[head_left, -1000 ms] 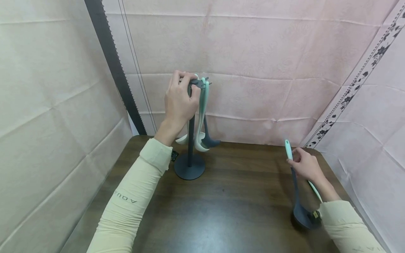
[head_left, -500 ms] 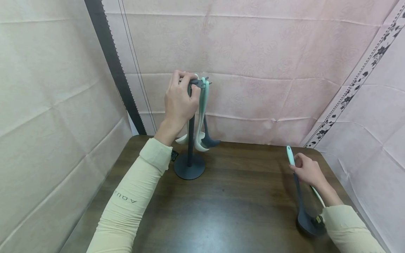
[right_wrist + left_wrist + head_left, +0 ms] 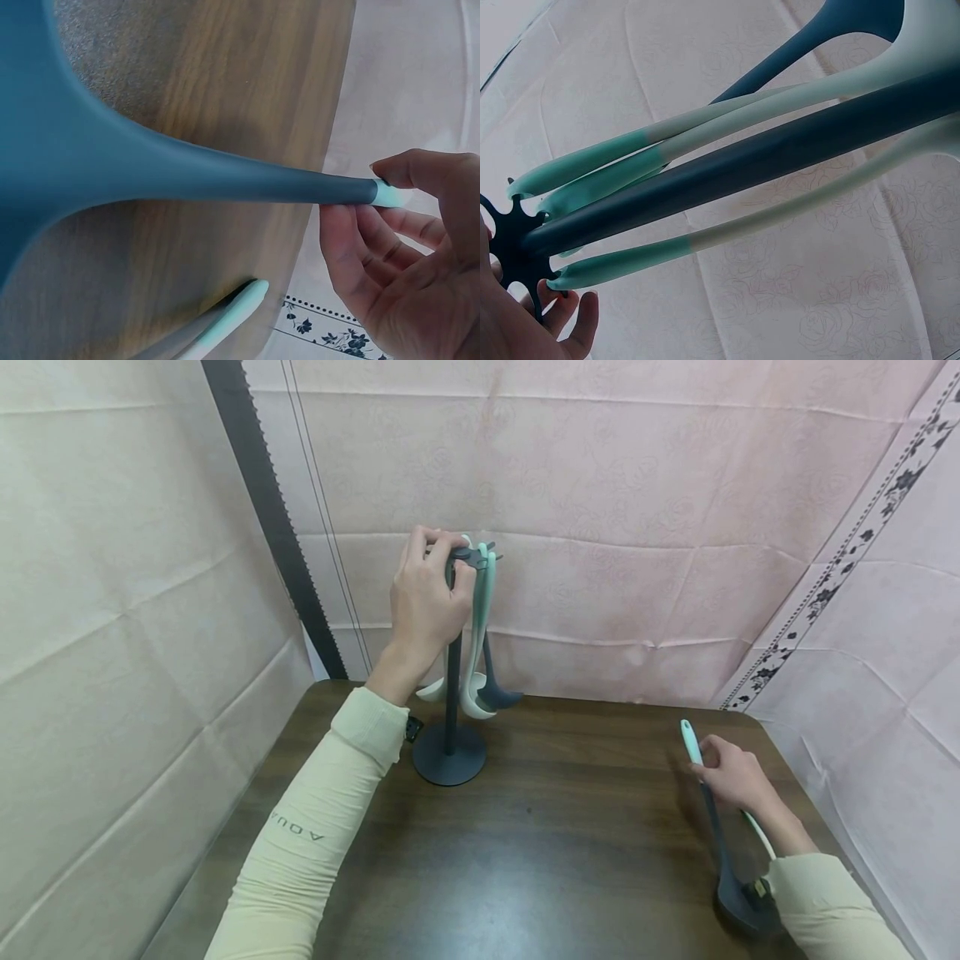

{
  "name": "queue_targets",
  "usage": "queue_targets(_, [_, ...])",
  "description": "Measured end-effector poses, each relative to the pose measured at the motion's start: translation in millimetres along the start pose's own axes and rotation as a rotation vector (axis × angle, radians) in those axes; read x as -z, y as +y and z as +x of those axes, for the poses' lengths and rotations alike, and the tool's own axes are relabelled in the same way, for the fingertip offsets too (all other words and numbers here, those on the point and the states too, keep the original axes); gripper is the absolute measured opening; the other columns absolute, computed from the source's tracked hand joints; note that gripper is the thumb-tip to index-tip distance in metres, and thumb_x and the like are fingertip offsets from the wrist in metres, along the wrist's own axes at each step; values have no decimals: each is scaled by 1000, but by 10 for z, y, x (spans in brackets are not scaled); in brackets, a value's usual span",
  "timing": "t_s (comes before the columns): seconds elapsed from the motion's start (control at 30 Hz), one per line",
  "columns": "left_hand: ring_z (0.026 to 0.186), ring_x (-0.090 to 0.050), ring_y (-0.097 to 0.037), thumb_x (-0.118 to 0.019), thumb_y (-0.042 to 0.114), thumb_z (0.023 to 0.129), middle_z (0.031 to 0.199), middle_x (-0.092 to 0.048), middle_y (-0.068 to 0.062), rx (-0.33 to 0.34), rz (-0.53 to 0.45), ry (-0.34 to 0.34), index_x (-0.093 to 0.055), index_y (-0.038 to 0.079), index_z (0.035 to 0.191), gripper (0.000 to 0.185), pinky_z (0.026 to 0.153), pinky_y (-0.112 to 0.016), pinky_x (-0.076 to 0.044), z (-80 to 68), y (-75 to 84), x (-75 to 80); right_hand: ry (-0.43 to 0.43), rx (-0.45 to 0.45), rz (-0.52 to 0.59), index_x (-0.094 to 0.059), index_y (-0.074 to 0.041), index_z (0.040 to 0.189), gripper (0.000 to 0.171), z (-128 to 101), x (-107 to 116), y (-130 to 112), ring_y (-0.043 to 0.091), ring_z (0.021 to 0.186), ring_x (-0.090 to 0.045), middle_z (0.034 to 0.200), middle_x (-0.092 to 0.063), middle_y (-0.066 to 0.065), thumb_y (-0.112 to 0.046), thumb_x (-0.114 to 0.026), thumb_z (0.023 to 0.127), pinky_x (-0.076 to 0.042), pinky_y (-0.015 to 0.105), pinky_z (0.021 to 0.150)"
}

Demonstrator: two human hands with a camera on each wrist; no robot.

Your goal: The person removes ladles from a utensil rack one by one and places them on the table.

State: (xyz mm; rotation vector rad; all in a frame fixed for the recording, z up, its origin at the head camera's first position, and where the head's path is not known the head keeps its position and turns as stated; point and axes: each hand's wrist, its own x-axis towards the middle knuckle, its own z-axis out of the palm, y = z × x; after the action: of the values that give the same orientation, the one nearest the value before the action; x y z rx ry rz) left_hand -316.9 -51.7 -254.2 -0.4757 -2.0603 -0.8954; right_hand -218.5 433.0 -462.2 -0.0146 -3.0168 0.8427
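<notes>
A dark utensil stand (image 3: 451,693) is at the back left of the table, and my left hand (image 3: 435,578) grips its top hub (image 3: 514,241). Mint-and-white utensils (image 3: 477,635) and a dark ladle (image 3: 498,695) hang from it. In the left wrist view they run alongside the stand's pole (image 3: 742,161), with my fingers (image 3: 571,321) under the hub. My right hand (image 3: 722,770) pinches the handle of a dark ladle with a mint tip (image 3: 722,852) near the table's right edge. Its bowl (image 3: 45,150) is low over the wood, and the fingers (image 3: 390,176) hold the tip.
Another pale utensil with a mint handle (image 3: 229,311) lies on the dark wooden table (image 3: 540,860) beside my right hand, near the right edge. Pink and cream cloth walls close in the table on three sides.
My right hand has moved the dark ladle down and nearer along the table's right side. My left hand stays on the stand's top.
</notes>
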Motion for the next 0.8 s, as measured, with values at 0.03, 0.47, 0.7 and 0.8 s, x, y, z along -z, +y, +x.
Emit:
queue_targets(0.03, [110, -58, -29, -45, 32, 95, 128, -58, -10, 0, 0, 0, -73, 12, 124, 45, 76, -40, -52, 0, 1, 1, -7, -5, 5, -55, 3, 121, 33, -2, -3, 12, 21, 53, -65, 76, -61, 8, -19, -67, 99, -57, 38, 48])
queue_targets(0.47, [111, -59, -29, -45, 31, 95, 129, -58, -10, 2, -3, -2, -73, 12, 125, 45, 77, -40, -52, 4, 12, 9, -121, -96, 56, -54, 5, 123, 33, -17, 0, 71, 21, 58, -64, 84, -63, 13, -15, -65, 99, -61, 40, 52])
queue_targets(0.7, [113, -59, -29, -45, 32, 95, 130, -58, -10, 8, 4, -7, -73, 12, 125, 45, 80, -41, -52, -3, 13, 14, -147, -118, 66, -53, 5, 119, 30, -24, -7, 114, 22, 58, -64, 82, -62, 14, -13, -65, 99, -61, 42, 51])
queue_targets(0.8, [112, -59, -29, -45, 32, 95, 130, -58, -10, 5, 4, -6, -73, 12, 125, 45, 78, -41, -52, 0, 15, 11, -153, -118, 72, -53, 6, 118, 30, -33, -8, 125, 22, 60, -64, 81, -60, 14, -13, -64, 98, -61, 42, 52])
